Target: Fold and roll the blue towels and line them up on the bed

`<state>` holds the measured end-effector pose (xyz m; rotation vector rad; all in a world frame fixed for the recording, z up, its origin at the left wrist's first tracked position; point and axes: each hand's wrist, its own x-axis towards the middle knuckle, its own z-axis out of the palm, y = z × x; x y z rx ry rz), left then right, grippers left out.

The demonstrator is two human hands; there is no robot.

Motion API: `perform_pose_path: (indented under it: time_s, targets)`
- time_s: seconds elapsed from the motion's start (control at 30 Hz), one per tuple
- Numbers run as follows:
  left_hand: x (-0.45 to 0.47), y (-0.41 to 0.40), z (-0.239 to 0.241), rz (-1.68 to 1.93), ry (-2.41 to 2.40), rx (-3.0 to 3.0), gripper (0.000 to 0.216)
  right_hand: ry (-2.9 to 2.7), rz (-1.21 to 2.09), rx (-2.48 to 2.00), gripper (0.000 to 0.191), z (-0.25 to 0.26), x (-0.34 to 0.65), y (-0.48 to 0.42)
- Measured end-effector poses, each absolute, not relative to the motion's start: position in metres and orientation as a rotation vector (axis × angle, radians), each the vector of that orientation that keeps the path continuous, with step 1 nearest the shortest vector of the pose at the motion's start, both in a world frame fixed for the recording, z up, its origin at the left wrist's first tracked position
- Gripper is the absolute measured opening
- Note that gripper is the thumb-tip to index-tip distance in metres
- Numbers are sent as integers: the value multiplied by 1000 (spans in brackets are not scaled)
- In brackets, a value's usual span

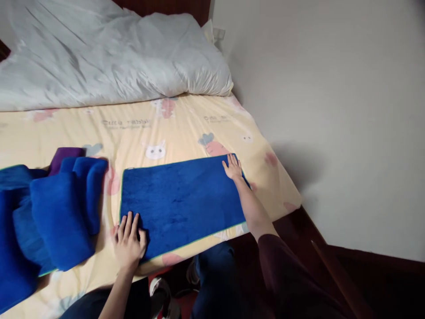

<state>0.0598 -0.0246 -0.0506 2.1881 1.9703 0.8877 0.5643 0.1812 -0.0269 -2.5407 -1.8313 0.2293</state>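
Note:
A blue towel [181,201] lies spread flat on the yellow bed sheet [186,126], near the bed's front edge. My left hand [129,241] rests flat on its near left corner, fingers stretched out. My right hand [233,167] presses flat on its far right corner, fingers spread. Neither hand holds anything.
A pile of blue towels [56,212] with a purple cloth [63,157] sits at the left. A white duvet [109,53] is bunched at the head of the bed. A grey wall [332,110] runs along the right side. My legs and shoes show below the bed edge.

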Motion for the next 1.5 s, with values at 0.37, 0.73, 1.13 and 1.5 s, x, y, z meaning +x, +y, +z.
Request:
perform_pose_path:
  time_s: [0.37,0.73,1.13,1.5]
  targets:
    - [61,-26,-45,830,2005,2200,63,-1758,282,-2579,75,-10,572,182]
    - [64,-26,-42,706,2033,2089,63,-1831,-144,-2286,65,-54,607,-89]
    - [75,-21,-17,568,2091,2131,63,-1713,207,-2525,67,-26,599,-72]
    - [57,-259,4,358,1901,2141,50,-1489,461,-1944,81,-23,435,-241]
